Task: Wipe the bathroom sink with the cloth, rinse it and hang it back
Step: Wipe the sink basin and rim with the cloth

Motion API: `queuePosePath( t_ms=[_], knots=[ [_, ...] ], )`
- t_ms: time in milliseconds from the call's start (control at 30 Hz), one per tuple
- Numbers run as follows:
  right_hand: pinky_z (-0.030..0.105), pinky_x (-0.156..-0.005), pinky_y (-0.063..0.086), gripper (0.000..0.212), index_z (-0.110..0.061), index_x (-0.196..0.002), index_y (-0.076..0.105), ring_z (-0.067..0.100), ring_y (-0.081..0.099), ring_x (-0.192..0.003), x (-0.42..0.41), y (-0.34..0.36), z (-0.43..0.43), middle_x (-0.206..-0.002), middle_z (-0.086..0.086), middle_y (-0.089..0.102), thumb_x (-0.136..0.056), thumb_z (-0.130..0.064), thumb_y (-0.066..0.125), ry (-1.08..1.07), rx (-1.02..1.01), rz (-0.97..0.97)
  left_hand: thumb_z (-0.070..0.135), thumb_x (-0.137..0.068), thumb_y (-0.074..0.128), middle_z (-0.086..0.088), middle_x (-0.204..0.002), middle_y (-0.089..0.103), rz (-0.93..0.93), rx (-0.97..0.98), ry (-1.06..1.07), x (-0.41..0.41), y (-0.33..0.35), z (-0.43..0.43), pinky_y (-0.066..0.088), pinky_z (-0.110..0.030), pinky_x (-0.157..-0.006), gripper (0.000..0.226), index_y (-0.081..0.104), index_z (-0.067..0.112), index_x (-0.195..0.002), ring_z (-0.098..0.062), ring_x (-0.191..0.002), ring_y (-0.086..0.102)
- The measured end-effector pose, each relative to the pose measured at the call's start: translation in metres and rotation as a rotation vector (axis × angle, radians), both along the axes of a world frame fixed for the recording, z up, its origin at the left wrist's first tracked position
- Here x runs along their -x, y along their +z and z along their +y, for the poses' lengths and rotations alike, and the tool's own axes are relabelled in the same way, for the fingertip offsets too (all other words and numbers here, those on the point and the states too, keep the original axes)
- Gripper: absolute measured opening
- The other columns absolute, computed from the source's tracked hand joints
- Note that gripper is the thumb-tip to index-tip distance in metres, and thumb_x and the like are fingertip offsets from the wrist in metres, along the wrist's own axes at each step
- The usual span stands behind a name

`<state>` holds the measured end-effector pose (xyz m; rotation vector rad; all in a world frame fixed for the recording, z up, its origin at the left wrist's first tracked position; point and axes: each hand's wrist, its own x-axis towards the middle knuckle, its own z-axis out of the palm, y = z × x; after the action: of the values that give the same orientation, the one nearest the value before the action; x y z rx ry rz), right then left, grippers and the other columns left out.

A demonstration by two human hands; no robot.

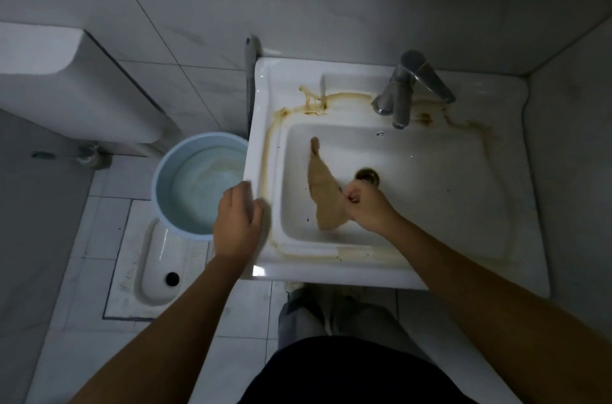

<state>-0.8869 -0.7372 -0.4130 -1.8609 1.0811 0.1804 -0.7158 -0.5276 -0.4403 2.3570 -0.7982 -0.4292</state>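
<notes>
Stained sink (331,274) is holding the cloth (323,191), trailing back-left from the right hand (367,205), which is pinching its near end; left hand (236,215) is resting loose-fingered on the sink's left edge

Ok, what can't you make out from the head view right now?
Head view only:
- Basin floor under the cloth: covered, stains there unknown.
- Drain: partly hidden by the right hand gripping the cloth.
- Front right rim of the sink: crossed by the right forearm.
- Rim beneath the left hand: covered.
- Where the cloth hangs: no hook or rail in frame.
- Tap: too dim to tell whether it drips.
</notes>
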Motion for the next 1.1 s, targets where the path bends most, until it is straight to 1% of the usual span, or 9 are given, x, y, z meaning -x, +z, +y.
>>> queuePosePath(
  t_ms=[133, 300, 433, 533, 633, 767, 900, 1033, 1100],
  knots=[
    [0.03, -0.061, 0.039, 0.015, -0.019, -0.082, 0.05, 0.02, 0.054, -0.075, 0.017, -0.035, 0.009, -0.079, 0.002, 0.057, -0.093, -0.019, 0.059, 0.007, -0.018, 0.178, 0.026, -0.101, 0.054, -0.009, -0.126, 0.057, -0.02, 0.02, -0.01, 0.001, -0.004, 0.001, 0.046, -0.033, -0.086, 0.04, 0.048, 0.013, -0.139, -0.021, -0.112, 0.055],
    [0.031, -0.063, 0.041, 0.019, -0.016, -0.098, 0.06, 0.019, 0.061, -0.081, 0.018, -0.048, 0.005, -0.087, 0.001, 0.064, -0.094, -0.035, 0.057, -0.032, -0.082, 0.23, 0.024, -0.102, 0.055, -0.009, -0.127, 0.057, -0.001, 0.067, 0.004, 0.002, -0.005, 0.002, 0.048, -0.034, -0.088, 0.039, 0.048, 0.013, -0.139, -0.014, -0.112, 0.053],
    [0.031, -0.063, 0.036, 0.026, -0.007, -0.077, 0.062, 0.02, 0.054, -0.07, 0.021, -0.05, -0.004, -0.073, 0.007, 0.055, -0.094, -0.026, 0.058, -0.008, -0.118, 0.198, 0.028, -0.103, 0.053, -0.007, -0.129, 0.058, 0.018, 0.048, 0.025, 0.003, -0.003, 0.002, 0.045, -0.031, -0.091, 0.041, 0.047, 0.016, -0.141, -0.009, -0.112, 0.051],
    [0.031, -0.064, 0.036, 0.032, -0.017, -0.064, 0.052, 0.016, 0.049, -0.063, 0.024, -0.048, -0.011, -0.064, 0.002, 0.049, -0.094, -0.025, 0.06, -0.058, -0.119, 0.146, 0.023, -0.102, 0.055, -0.007, -0.127, 0.058, -0.016, 0.037, 0.013, 0.005, 0.004, 0.0, 0.048, -0.033, -0.089, 0.037, 0.05, 0.015, -0.138, -0.013, -0.111, 0.054],
    [0.03, -0.064, 0.04, 0.028, -0.011, -0.071, 0.059, 0.016, 0.053, -0.066, 0.026, -0.045, -0.016, -0.068, 0.003, 0.054, -0.093, -0.027, 0.062, -0.178, -0.147, 0.054, 0.015, -0.098, 0.059, -0.012, -0.125, 0.059, -0.122, -0.003, 0.001, 0.003, 0.012, -0.006, 0.054, -0.044, -0.092, 0.029, 0.06, 0.009, -0.126, -0.026, -0.11, 0.059],
    [0.028, -0.064, 0.041, 0.03, -0.005, -0.086, 0.066, 0.013, 0.055, -0.068, 0.017, -0.024, -0.02, -0.074, 0.004, 0.06, -0.095, -0.032, 0.061, -0.194, -0.209, -0.069, 0.015, -0.096, 0.059, -0.01, -0.118, 0.064, -0.169, 0.011, 0.005, 0.007, 0.027, -0.021, 0.053, -0.042, -0.089, 0.023, 0.065, 0.007, -0.117, -0.025, -0.107, 0.06],
    [0.029, -0.065, 0.041, 0.027, -0.01, -0.082, 0.065, 0.011, 0.053, -0.065, 0.001, -0.001, -0.03, -0.069, -0.001, 0.056, -0.096, -0.033, 0.06, -0.184, -0.215, -0.161, 0.027, -0.096, 0.06, -0.002, -0.118, 0.066, -0.084, -0.036, -0.097, 0.021, 0.041, -0.047, 0.053, -0.034, -0.082, 0.03, 0.063, 0.015, -0.124, -0.019, -0.103, 0.063],
    [0.03, -0.066, 0.046, 0.023, -0.012, -0.087, 0.068, 0.013, 0.058, -0.071, -0.01, 0.012, -0.034, -0.074, -0.001, 0.06, -0.096, -0.032, 0.061, -0.161, -0.283, -0.209, 0.048, -0.091, 0.066, 0.007, -0.12, 0.063, 0.186, -0.12, -0.238, 0.047, 0.034, -0.078, 0.05, -0.027, -0.083, 0.054, 0.054, 0.023, -0.137, -0.011, -0.101, 0.062],
    [0.028, -0.066, 0.05, 0.017, -0.017, -0.088, 0.067, 0.011, 0.06, -0.073, -0.01, 0.012, -0.033, -0.074, -0.004, 0.061, -0.095, -0.032, 0.062, -0.127, -0.334, -0.182, 0.044, -0.089, 0.07, 0.009, -0.114, 0.066, 0.33, -0.102, -0.243, 0.06, 0.023, -0.09, 0.052, -0.025, -0.08, 0.053, 0.054, 0.024, -0.135, -0.009, -0.095, 0.064]
  ],
)
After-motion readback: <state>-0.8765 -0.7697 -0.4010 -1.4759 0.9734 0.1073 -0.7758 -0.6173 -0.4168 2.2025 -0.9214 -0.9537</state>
